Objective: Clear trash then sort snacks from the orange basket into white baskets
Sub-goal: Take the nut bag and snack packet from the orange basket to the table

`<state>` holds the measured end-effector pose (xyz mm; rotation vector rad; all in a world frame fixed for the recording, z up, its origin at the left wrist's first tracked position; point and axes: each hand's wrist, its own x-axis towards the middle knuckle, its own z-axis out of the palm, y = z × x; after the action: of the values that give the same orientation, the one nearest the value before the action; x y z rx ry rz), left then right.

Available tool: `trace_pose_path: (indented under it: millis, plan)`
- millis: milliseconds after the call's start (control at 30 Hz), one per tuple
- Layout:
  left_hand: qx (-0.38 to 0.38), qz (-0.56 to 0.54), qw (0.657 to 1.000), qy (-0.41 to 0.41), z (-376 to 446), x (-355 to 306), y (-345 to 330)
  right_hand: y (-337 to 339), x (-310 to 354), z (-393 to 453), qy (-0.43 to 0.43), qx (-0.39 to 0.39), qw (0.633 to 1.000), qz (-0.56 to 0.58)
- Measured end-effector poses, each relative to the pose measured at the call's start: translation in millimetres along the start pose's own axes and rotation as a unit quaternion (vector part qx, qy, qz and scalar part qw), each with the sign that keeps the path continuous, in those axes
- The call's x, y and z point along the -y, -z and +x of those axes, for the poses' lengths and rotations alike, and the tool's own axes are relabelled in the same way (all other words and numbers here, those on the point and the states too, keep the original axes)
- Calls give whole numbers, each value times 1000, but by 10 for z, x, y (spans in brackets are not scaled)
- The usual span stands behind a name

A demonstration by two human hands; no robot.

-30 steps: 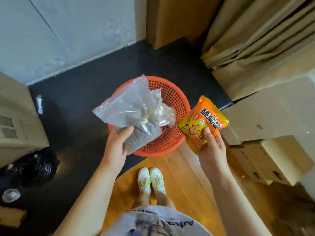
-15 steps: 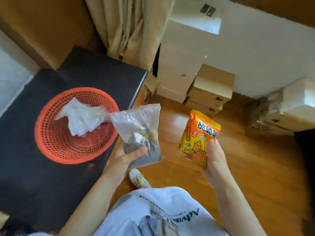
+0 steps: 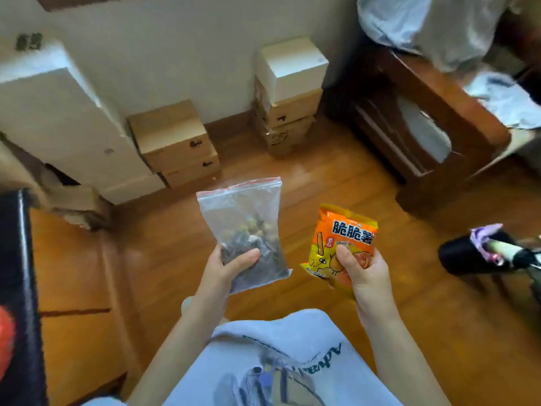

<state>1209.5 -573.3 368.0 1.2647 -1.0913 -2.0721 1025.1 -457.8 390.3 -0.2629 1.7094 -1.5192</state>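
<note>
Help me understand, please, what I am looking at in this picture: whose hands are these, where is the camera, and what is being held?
There is no machine here. A person wears a wide-angle camera on the head, so the picture looks forward and down at their own arms. The left hand grips a clear zip bag with dark and yellowish snacks inside. The right hand holds an orange snack packet. Both are held in the air above a wooden floor. Cardboard boxes are stacked along the wall, and dark wooden furniture stands to the right. At the far left edge, a sliver of orange, perhaps the basket, lies on a black surface.
</note>
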Motion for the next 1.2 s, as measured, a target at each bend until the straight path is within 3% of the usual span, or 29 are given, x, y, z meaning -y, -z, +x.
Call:
trace_pose_path:
  millis: [200,467,967,1200]
  plan:
    - [158,116,980,28,161,157,-1224,1208,-66,-134,41,-149,984,85]
    - [302,222,925,60,540,446,-2426,2188,-246,-294,45,-326,926,184]
    - [505,284,810,88,1304,814,-5352,4178,355,280,48,-504,838,203]
    - [568,309,753,120,1283,1117,-6422,4804,313,297,35,-593,766,248]
